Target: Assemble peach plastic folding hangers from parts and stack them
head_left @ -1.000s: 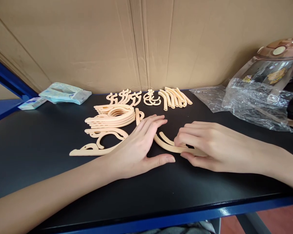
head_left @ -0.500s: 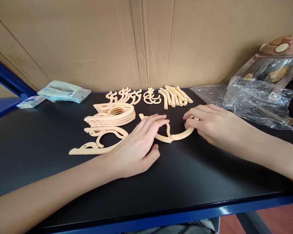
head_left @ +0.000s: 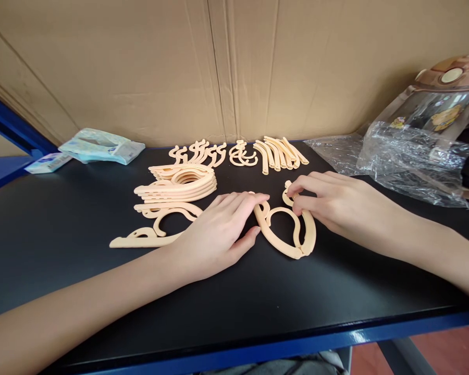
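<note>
A cream folding hanger (head_left: 277, 244) lies on the black table, its two arms bent toward each other and its curved hook between them. My left hand (head_left: 222, 229) is closed at the left arm's end, fingers over it and thumb at its side. The right arm's upper part is pinched by the fingers of my right hand (head_left: 320, 198), which partly cover it. Left of the hanger, several folded hangers (head_left: 175, 190) are stacked, and another folded hanger (head_left: 140, 241) in front is partly hidden by my left hand.
Along the back lie loose hooks (head_left: 199, 152), round-curved pieces (head_left: 242, 154) and straight arm pieces (head_left: 283, 154). Tissue packs (head_left: 101, 146) are at the left. At the right stand a drink bottle (head_left: 449, 104) and crumpled clear plastic (head_left: 410, 161). A cardboard wall (head_left: 160, 67) closes off the back.
The hanger's two arms have swung from widely spread to nearly folded together. Its joint has moved toward me and to the right. My right hand has shifted slightly left.
</note>
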The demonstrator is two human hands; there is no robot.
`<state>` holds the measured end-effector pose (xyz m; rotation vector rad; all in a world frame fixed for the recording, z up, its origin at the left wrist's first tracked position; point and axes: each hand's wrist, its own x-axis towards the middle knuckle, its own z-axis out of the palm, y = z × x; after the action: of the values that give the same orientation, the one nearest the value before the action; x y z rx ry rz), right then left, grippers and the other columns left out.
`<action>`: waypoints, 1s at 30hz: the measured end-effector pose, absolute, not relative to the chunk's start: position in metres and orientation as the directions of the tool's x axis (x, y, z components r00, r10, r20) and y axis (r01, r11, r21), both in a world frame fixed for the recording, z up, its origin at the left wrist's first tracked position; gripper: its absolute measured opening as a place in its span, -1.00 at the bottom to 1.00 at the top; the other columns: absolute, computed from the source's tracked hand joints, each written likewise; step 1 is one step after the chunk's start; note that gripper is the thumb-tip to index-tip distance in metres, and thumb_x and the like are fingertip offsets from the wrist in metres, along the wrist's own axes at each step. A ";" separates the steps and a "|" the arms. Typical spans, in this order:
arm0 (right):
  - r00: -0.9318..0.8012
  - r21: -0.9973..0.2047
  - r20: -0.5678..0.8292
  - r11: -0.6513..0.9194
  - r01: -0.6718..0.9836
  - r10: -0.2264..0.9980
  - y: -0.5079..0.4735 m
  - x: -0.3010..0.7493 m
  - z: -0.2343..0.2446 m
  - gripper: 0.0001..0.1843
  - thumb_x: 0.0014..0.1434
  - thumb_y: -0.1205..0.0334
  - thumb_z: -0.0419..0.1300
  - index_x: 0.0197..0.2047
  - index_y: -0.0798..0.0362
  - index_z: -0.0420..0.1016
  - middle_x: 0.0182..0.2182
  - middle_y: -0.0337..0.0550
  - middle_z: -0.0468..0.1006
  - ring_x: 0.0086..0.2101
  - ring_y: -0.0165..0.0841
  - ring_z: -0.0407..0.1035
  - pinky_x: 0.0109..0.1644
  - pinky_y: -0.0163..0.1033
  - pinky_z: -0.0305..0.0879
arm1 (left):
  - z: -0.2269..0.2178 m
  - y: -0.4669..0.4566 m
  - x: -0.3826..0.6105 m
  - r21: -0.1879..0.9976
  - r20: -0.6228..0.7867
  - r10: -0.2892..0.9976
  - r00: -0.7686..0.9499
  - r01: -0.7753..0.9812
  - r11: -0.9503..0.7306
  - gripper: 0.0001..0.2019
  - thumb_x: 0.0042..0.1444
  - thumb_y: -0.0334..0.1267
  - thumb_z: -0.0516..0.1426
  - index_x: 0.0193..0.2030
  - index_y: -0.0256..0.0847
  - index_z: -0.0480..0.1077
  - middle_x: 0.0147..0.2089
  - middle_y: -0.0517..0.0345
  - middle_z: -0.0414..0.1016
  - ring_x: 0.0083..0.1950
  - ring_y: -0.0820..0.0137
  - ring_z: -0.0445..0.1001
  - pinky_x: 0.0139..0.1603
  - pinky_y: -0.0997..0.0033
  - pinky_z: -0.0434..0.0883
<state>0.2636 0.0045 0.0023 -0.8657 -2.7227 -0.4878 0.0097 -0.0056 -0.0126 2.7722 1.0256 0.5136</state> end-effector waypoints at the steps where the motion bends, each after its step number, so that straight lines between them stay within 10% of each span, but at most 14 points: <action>1: -0.793 0.234 0.328 0.769 0.595 0.514 0.005 0.264 0.002 -0.71 0.29 0.48 -0.03 -0.29 0.08 0.49 -0.13 -0.06 0.53 -0.23 -0.29 0.41 -0.19 -0.18 0.28 | -0.012 -0.005 0.010 0.229 0.263 0.644 0.719 0.602 -0.765 -0.69 0.34 -0.31 -0.02 0.20 -0.22 0.20 0.19 -0.04 0.40 0.21 0.20 0.36 0.20 0.09 0.33; 21: -0.738 0.067 0.291 0.756 0.651 0.609 0.003 0.257 0.006 -0.71 0.41 0.22 -0.05 -0.25 0.06 0.44 -0.44 -0.20 0.49 -0.44 -0.36 0.36 -0.33 -0.24 0.20 | -0.009 -0.004 0.009 0.127 0.340 0.511 0.789 0.500 -0.857 -0.82 0.31 -0.13 0.12 -0.16 -0.18 0.45 -0.15 0.08 0.41 -0.07 0.29 0.36 0.07 0.22 0.31; 30: -0.756 -0.197 0.214 0.786 0.586 0.618 -0.003 0.254 0.008 -0.74 0.42 0.23 -0.06 -0.04 0.07 0.43 -0.20 -0.07 0.55 -0.25 -0.32 0.44 -0.20 -0.22 0.33 | -0.010 -0.007 0.010 0.261 0.267 0.614 0.743 0.558 -0.788 -0.49 0.19 0.02 0.20 0.17 -0.20 0.24 0.28 -0.09 0.27 0.26 0.11 0.26 0.22 0.09 0.29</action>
<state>0.2537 -0.0031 0.0079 -0.9327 -2.7101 0.1713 0.0100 -0.0068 -0.0104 2.7770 0.9409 0.5119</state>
